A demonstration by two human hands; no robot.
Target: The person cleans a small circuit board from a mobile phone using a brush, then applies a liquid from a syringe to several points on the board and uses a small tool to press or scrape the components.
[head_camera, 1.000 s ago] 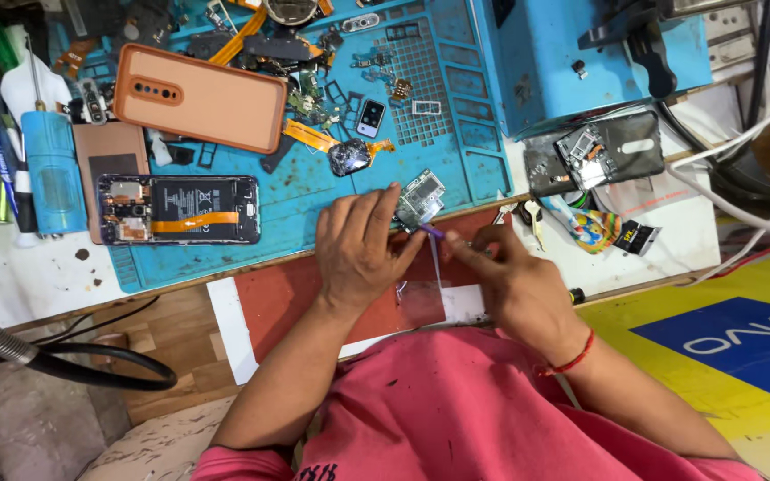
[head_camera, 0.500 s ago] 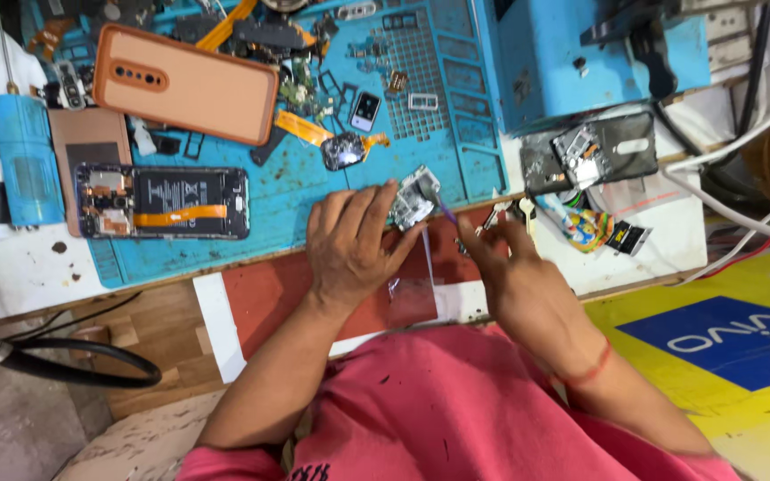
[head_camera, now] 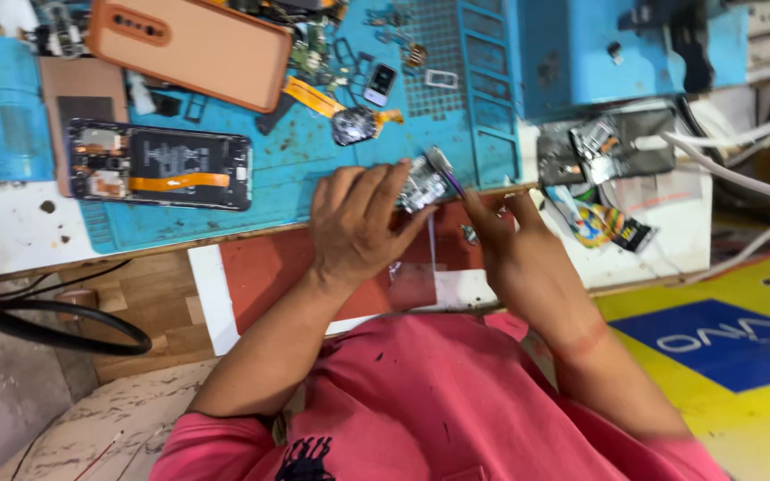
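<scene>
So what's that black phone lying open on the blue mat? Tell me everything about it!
The opened phone is a long black rectangle lying flat on the blue mat, left of the person's left hand. Its back cover is off, so its insides show: a dark battery in the middle, an orange ribbon strip across it, and small metal parts at the left end. No hand touches it.

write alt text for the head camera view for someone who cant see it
A person's left hand holds a small phone circuit board at the edge of a blue repair mat while the right hand works on it with a thin tool. An opened phone lies further left on the mat.
</scene>
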